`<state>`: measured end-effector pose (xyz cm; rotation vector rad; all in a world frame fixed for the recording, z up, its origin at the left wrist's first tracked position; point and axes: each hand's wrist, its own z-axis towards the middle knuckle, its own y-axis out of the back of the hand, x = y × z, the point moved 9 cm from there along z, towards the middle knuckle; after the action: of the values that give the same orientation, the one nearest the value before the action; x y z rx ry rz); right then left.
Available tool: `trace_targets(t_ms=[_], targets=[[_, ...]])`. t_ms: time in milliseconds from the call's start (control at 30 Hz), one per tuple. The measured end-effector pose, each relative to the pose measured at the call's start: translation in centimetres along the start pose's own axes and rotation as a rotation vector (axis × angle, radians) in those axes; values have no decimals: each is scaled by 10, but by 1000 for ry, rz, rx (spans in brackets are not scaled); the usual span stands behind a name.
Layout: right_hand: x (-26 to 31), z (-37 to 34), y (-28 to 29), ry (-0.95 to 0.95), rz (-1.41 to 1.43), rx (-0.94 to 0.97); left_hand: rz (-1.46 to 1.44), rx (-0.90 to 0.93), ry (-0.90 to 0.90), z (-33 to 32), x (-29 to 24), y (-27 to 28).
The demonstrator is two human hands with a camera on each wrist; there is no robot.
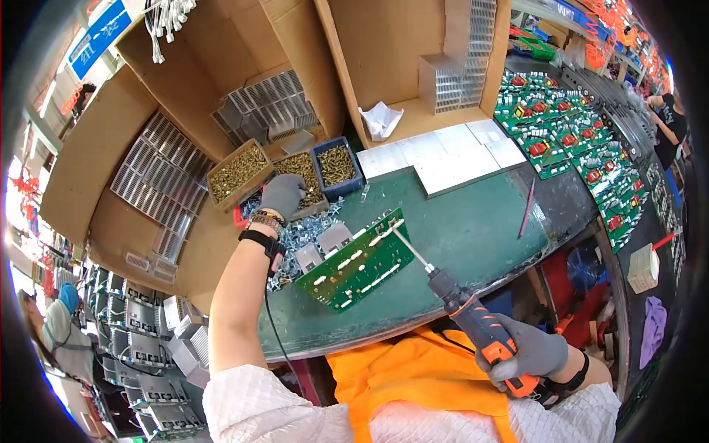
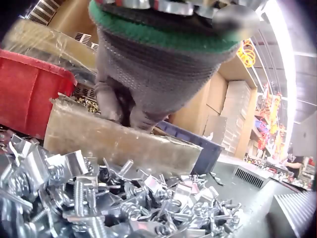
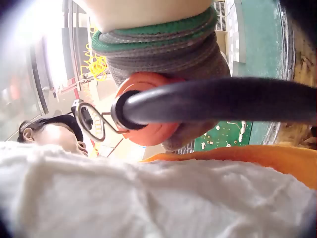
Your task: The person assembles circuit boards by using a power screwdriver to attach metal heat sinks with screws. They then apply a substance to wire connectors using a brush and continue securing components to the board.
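My gloved left hand [image 1: 283,195] reaches into the middle bin of brass-coloured screws; in the left wrist view, the glove's fingers [image 2: 113,106] point down behind the bin's near wall [image 2: 119,146], hiding their tips. Below lies a heap of silvery screws with clips [image 2: 124,208]. My right hand [image 1: 533,350] grips an orange-and-black electric screwdriver [image 1: 473,319], its bit tip near the upper right part of a green circuit board [image 1: 358,267]. Metal heatsinks [image 1: 335,237] show at the board's far edge. In the right wrist view, the driver's orange end [image 3: 148,136] protrudes from the glove.
A tan bin [image 1: 220,201] and a blue bin [image 1: 353,189] flank the middle one, with a red bin [image 2: 32,94] nearby. Cardboard boxes stand behind. Flat metal plates [image 1: 454,159], a pink pen [image 1: 527,209] and rows of circuit boards [image 1: 539,148] are to the right.
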<state>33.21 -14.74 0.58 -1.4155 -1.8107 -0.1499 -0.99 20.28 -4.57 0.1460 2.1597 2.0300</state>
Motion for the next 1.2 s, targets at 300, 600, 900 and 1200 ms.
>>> trace_targets(t_ms=[300,600,900,1200], targets=[[4,2,-5,14,-148,54,-910,-81,246,-27,26,33],[33,9,-31,130,-414,130,-1895,137,-199,-162,-101,102],[14,23,-19,108,-437,137,-1788,20,47,-208,-100,82],[4,28,-18,70,-288,121,-1792,-39,17,-230,-96,59]])
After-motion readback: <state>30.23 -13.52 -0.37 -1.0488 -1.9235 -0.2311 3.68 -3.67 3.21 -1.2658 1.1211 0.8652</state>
